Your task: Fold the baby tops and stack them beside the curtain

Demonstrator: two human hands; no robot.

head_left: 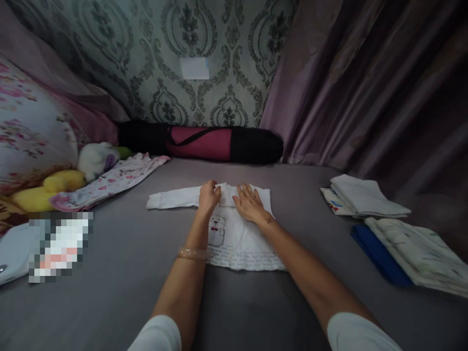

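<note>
A small white long-sleeved shirt (241,243) with a bear print lies spread on the grey sheet (241,307). One sleeve reaches out to the left; on the right no sleeve shows stretched out. My left hand (209,196) rests on the shirt's upper left part near the collar, its fingers bent and partly hidden. Flat on the upper right part lies my right hand (249,202), fingers spread, holding nothing.
Folded cloths, a white one (365,195), a patterned one (420,251) and a blue one (380,253), lie at right. A black and red long bag (204,143) lies along the wall. Left are plush toys (66,183), a printed garment (117,178) and a pillow (32,126).
</note>
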